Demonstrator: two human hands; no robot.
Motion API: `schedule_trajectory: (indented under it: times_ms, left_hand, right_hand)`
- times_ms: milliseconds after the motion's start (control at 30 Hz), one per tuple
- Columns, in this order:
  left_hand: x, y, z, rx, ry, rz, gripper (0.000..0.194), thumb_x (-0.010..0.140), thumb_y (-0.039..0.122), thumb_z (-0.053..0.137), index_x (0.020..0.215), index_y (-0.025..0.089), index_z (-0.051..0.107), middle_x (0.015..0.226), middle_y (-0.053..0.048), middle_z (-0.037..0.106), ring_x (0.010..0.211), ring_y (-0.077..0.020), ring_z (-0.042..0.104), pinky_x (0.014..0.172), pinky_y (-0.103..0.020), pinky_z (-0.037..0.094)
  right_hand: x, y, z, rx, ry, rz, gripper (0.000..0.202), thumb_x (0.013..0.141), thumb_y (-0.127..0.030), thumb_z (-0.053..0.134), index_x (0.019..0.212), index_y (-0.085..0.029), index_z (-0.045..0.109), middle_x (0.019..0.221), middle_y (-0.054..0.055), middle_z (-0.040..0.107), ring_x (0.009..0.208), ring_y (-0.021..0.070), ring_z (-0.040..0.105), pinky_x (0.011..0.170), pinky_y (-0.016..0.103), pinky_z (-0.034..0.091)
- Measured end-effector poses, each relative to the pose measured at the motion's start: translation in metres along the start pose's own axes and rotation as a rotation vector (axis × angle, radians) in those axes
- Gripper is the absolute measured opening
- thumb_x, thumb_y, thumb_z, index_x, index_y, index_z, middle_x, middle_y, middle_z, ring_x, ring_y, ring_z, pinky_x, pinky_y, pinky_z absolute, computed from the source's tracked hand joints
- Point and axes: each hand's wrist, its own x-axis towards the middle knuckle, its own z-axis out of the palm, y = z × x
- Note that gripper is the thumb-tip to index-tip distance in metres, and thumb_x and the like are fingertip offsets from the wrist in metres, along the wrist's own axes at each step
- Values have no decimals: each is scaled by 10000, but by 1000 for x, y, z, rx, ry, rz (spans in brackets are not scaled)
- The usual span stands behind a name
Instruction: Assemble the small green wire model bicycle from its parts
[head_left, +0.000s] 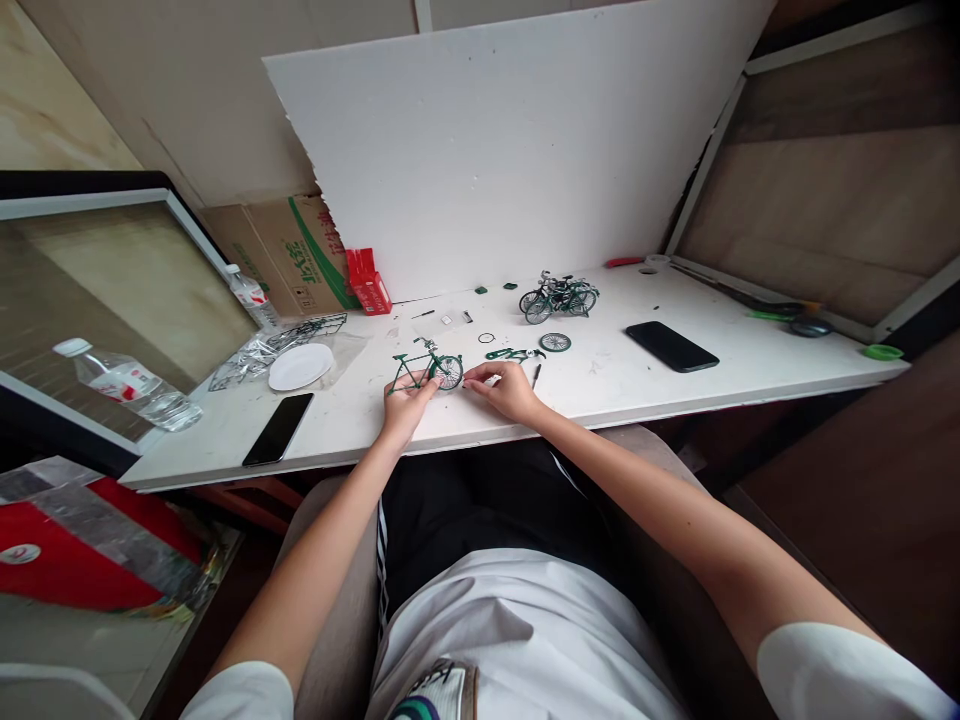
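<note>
My left hand (409, 402) is closed on a small green model bicycle (417, 362), which is upright above the table with its front wheel in place and no rear wheel showing. Just right of that front wheel, my right hand (506, 390) has its fingers pinched together; whatever they hold, if anything, is too small to make out. Beyond the right hand lie a loose wheel (555, 342) and some green bicycle parts (514, 354). A thin black ring (487, 338) rests between the hands, farther back.
Finished-looking model bicycles (559, 297) stand at the back. Phones lie at right (671, 345) and left (278, 430). On the left are a white plate (301, 367), black part frames (307, 330), a water bottle (127, 385) and a red box (369, 282). A white board (487, 150) rises behind.
</note>
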Motion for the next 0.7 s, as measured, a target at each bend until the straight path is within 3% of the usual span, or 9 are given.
schedule_trajectory:
  times_ms: [233,500,700]
  left_hand:
    - [-3,3,0,60,-42,6,489,625,454,983,958,133,826,955,-135,804,779,-217,716,696,-319,567]
    - [-7,9,3,39,-58,-3,444,600,399,995,916,136,829,907,-122,804,732,-212,711,688,-320,555]
    - [-7,7,0,72,-112,-1,480,636,442,971,964,126,823,971,-142,817,825,-247,766,795,-351,603]
  right_hand:
    - [0,-1,-1,23,-43,-19,167,890,-355,770,942,-219,851,1024,76,844,945,264,783,742,331,585]
    - [-1,-3,-1,32,-80,-16,187,893,-363,760,939,-209,856,966,70,842,886,240,769,727,314,571]
    - [0,-3,-1,32,-82,-3,199,884,-364,760,930,-195,854,995,77,846,905,243,770,732,310,564]
